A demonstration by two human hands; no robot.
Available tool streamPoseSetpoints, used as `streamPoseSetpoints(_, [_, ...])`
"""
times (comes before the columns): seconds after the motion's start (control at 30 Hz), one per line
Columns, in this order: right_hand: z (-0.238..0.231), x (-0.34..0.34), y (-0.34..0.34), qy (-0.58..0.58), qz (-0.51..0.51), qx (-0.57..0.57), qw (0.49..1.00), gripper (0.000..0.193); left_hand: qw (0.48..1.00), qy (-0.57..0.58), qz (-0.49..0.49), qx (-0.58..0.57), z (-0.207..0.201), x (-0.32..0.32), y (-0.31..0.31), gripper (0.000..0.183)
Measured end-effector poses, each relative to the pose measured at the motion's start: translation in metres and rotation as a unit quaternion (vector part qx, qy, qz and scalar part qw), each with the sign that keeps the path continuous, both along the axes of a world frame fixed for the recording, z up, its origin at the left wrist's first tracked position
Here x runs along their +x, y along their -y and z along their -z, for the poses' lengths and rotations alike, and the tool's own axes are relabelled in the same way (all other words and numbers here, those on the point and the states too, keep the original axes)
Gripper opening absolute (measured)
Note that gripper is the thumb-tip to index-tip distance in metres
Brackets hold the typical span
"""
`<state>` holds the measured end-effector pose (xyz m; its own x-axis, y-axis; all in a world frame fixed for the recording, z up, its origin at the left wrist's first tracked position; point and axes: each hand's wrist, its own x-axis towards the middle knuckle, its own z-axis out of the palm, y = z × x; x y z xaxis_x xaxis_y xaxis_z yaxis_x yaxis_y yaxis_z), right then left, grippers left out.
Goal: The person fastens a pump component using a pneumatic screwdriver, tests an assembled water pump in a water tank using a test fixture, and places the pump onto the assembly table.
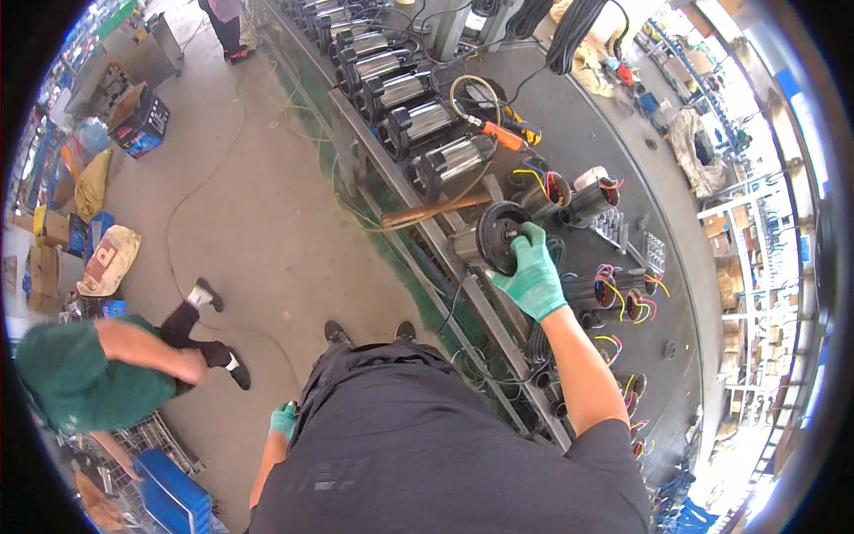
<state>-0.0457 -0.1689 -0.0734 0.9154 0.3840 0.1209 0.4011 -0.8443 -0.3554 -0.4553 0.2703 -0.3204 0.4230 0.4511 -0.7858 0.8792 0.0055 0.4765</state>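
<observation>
My right hand (537,278), in a green glove, grips the black round end flange (492,242) of a motor with a silver cylindrical body (464,244). The motor lies tilted at the near edge of the workbench, thumb and fingers around the flange by its shaft. Just beyond it rests a hammer (431,212) with a wooden handle. My left hand (284,418), also gloved in green, hangs low by my left side with its fingers curled. A small dark spot shows at its fingertips, too small to name.
Assembled silver motors (418,122) line the dark workbench (658,347). Open motor housings (583,289) with coloured wires stand to the right. An orange-handled air tool (504,136) lies beyond. A person in a green shirt (116,383) bends near a blue crate (169,491) at left.
</observation>
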Motion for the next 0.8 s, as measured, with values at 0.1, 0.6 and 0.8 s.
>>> streamPoseSetpoints(0.1, [-0.006,0.004,-0.029,-0.03,0.059,-0.02,0.998,0.074,1.0,0.011,0.016,-0.01,0.006,0.009,-0.006,0.029])
streamPoseSetpoints(0.6, [-0.036,0.021,-0.03,-0.039,-0.011,-0.123,0.992,0.064,0.99,0.01,-0.109,-0.086,0.017,0.0,-0.016,0.022])
streamPoseSetpoints(0.8, [-0.042,0.026,-0.052,-0.087,0.025,-0.103,0.991,0.06,0.995,-0.01,-0.086,-0.058,-0.003,0.012,-0.006,0.022])
